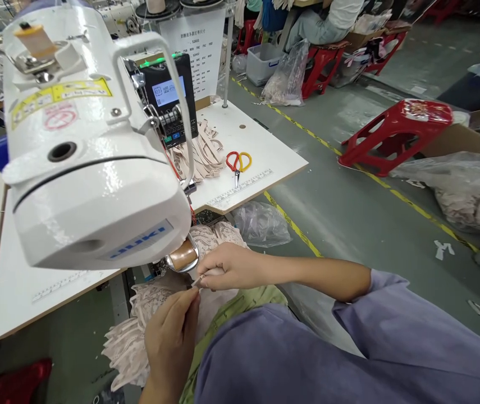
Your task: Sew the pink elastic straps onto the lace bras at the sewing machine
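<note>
My left hand (171,328) is closed in a pinch on one end of a narrow pale fabric strip (196,282). Just above it, my right hand (233,266) is also closed, its thumb and fingers pressed on the same strip. Both hands are close together in front of the white sewing machine head (100,168), near the metal part under it. Beige lace fabric (128,336) hangs in a gathered pile to the left of and below my hands. More lace (212,235) lies behind my right hand.
Red-and-yellow-handled scissors (237,165) and a heap of beige strips (201,151) lie on the white tabletop (279,154). A control panel (170,95) stands beside the machine. Plastic bags (260,224) and a red stool (395,134) are on the right. Another person sits farther back.
</note>
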The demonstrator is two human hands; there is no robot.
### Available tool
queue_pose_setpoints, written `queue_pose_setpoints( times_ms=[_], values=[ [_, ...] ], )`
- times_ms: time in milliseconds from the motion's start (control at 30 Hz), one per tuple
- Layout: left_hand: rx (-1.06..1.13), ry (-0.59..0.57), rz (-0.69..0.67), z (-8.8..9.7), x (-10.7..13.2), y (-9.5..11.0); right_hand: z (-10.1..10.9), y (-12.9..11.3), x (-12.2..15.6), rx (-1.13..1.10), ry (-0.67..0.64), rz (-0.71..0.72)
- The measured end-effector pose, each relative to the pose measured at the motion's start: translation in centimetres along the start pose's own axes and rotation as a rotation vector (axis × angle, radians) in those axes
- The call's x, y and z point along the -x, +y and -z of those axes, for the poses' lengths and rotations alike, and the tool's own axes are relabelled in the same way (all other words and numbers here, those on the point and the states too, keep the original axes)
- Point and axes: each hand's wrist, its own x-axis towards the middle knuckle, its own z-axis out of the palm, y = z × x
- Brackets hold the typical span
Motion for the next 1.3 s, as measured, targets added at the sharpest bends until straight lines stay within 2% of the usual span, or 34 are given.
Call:
queue_pose_setpoints(
  times_ms=[200,400,500,633,700,867,1067,1200,1233,1300],
  values=[
    [0.012,-0.023,-0.014,0.4,-0.7,0.3,0.7,-0.2,0.0,-0.075,-0.107,-0.014],
    [0.025,-0.054,-0.026,0.3,-1.2,0.4,1.1,-0.4,0.1,-0.006,-0.183,-0.005],
    [-0.034,-0.132,0.013,0.3,-1.5,0.1,1.1,-0.4,0.1,0.089,-0.163,0.060],
    [-0.116,-0.314,-0.064,0.3,-1.7,-0.7,0.9,-0.2,0.0,0.135,-0.169,0.087],
    [-0.144,-0.328,-0.090,0.2,-1.6,-1.0,0.9,-0.1,0.1,0.097,-0.175,0.063],
    [-0.179,-0.208,-0.084,-0.4,-0.8,-0.7,0.7,-0.1,0.6,0.008,-0.051,0.104],
    [-0.357,-0.110,-0.094,-0.8,-1.7,0.1,0.5,-0.9,0.2,0.213,0.134,0.156],
    [-0.372,-0.046,0.013,-0.6,-2.5,-0.8,1.8,-1.4,-2.3,0.299,0.086,0.110],
    [-0.389,-0.005,0.003,-0.6,-2.5,-1.3,2.2,-1.5,-3.0,0.316,0.065,0.083],
    [-0.439,0.056,-0.119,-0.5,-2.4,-2.5,2.8,-1.8,-4.2,0.356,0.024,0.033]
  ],
)
